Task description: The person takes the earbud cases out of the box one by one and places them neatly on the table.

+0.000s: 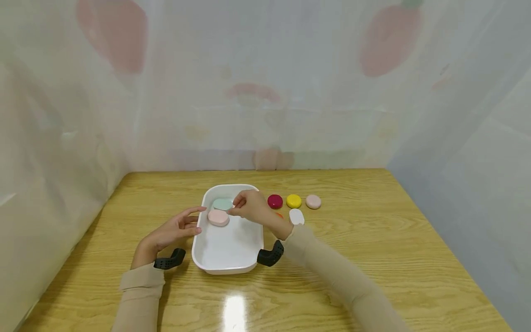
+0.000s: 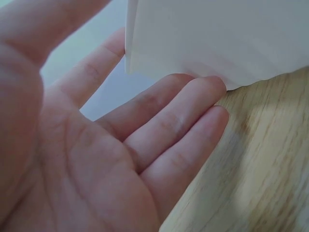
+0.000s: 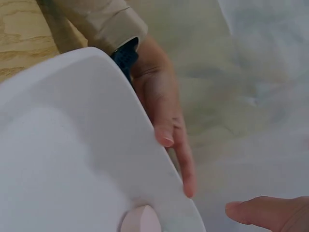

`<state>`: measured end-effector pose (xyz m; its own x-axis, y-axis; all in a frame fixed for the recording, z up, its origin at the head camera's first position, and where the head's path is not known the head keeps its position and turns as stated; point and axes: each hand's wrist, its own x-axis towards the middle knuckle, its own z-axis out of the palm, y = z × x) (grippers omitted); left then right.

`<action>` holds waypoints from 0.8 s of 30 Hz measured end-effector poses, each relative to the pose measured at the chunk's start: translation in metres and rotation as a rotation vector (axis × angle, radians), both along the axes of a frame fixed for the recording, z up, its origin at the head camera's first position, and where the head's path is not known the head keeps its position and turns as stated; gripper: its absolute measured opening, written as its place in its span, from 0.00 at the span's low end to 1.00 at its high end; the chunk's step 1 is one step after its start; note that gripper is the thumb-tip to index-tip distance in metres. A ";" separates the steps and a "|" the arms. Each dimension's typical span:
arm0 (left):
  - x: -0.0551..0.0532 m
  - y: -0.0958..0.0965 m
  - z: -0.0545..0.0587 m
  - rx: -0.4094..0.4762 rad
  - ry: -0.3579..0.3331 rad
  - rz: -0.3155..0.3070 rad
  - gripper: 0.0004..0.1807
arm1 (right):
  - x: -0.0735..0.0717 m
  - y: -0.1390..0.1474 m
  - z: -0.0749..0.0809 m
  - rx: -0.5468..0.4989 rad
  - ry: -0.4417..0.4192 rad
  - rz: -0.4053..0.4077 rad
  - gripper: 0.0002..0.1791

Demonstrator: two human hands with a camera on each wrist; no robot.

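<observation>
A white rectangular tub (image 1: 229, 246) stands on the wooden table, holding a thick pale pink oval piece (image 1: 218, 217) and a pale green one (image 1: 222, 204) at its far left. The left hand (image 1: 176, 230) is at the tub's left side, its fingertips at the outer wall and rim. In the left wrist view, the relaxed fingers of that hand (image 2: 159, 130) meet the white wall. Over the far part of the tub hovers the right hand (image 1: 252, 206), thumb and forefinger apart beside the two pieces. Its thumb (image 3: 265, 211) appears in the right wrist view with nothing against it.
Right of the tub lie a dark red round piece (image 1: 275, 201), a yellow one (image 1: 293, 201), a pale pink one (image 1: 313, 201) and a white oval (image 1: 296, 216). An orange piece (image 1: 280, 215) is mostly hidden by the right arm. Printed curtains (image 1: 265, 129) surround the table.
</observation>
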<state>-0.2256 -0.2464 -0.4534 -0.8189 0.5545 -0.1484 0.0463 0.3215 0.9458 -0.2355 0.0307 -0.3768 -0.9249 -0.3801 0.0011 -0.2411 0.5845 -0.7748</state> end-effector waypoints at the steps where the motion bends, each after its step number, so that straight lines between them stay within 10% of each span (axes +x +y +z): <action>1: 0.000 0.000 0.001 -0.006 0.005 -0.001 0.38 | -0.001 -0.004 -0.001 0.009 0.006 0.005 0.14; 24: 0.001 0.001 0.003 0.008 -0.002 0.002 0.38 | -0.023 -0.054 -0.031 0.372 -0.015 -0.064 0.16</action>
